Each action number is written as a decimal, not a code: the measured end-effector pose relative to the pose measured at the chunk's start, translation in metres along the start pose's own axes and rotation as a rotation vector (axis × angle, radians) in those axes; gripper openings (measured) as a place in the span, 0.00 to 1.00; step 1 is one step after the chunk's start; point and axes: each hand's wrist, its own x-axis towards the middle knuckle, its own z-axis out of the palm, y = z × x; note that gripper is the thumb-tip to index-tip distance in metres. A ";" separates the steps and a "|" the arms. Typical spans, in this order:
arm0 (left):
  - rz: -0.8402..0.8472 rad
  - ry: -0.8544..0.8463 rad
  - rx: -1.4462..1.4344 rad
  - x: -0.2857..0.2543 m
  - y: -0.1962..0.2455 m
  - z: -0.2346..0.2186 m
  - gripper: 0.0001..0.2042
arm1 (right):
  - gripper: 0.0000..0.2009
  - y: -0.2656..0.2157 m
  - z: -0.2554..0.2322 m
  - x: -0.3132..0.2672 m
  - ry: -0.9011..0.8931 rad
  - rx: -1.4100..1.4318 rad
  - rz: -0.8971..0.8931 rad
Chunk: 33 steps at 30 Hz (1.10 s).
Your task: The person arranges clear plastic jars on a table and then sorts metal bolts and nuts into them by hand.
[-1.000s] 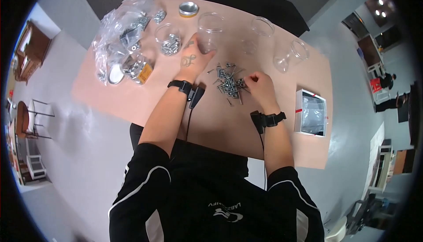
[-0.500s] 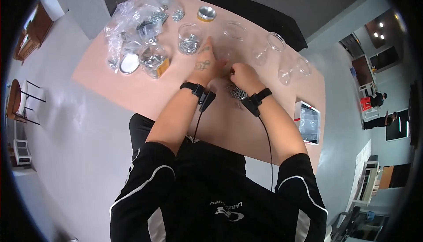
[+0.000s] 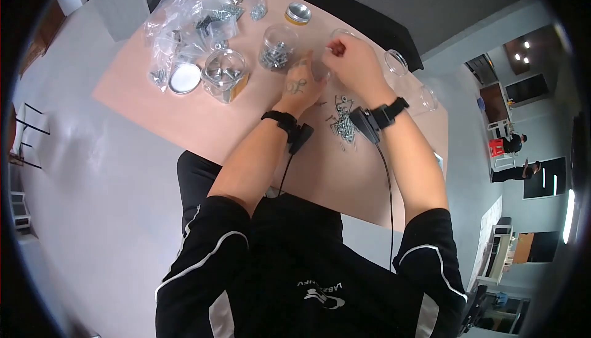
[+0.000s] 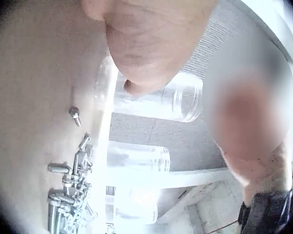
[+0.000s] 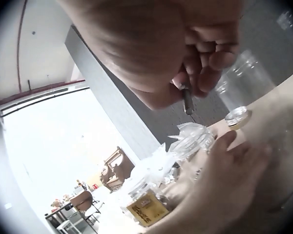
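My left hand rests on the table, thumb and fingers curved round a clear plastic jar, largely hidden by the hands in the head view. Raised close beside it, my right hand pinches a small metal bolt, its shank pointing down from the fingertips. Just in front of the hands lies a pile of bolts and screws, partly covered by the right wrist's camera. One loose bolt lies apart from that pile. Left of my left hand stands a clear jar of bolts.
Clear plastic bags with hardware cover the back left. Near them are a jar with a yellow label, a white lid and a round silver tin. More clear jars stand at the right.
My right hand has risen from the bolt pile and moved left and away from me, carrying a bolt toward the left hand. The left hand stays by the clear jar. The head view has shifted.
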 end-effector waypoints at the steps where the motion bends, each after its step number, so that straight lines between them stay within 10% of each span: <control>1: -0.029 -0.008 -0.008 0.000 0.002 -0.003 0.37 | 0.12 -0.003 0.007 0.012 0.024 0.038 -0.077; 11: 0.195 -0.243 0.102 0.005 -0.010 -0.012 0.22 | 0.10 -0.015 0.067 0.070 0.007 -0.018 -0.134; 16: 0.119 0.015 -0.019 0.005 -0.015 0.007 0.30 | 0.11 0.006 0.045 0.051 0.092 0.148 -0.117; 26: 0.084 -0.167 -0.015 0.006 0.001 -0.009 0.32 | 0.06 0.105 -0.006 -0.073 0.054 0.688 0.390; 28: 0.223 0.067 0.041 0.003 -0.015 0.005 0.31 | 0.06 0.123 -0.002 -0.100 0.071 0.775 0.578; 33: 0.116 0.014 0.039 0.005 -0.013 0.005 0.31 | 0.07 0.148 0.013 -0.148 0.093 0.868 0.648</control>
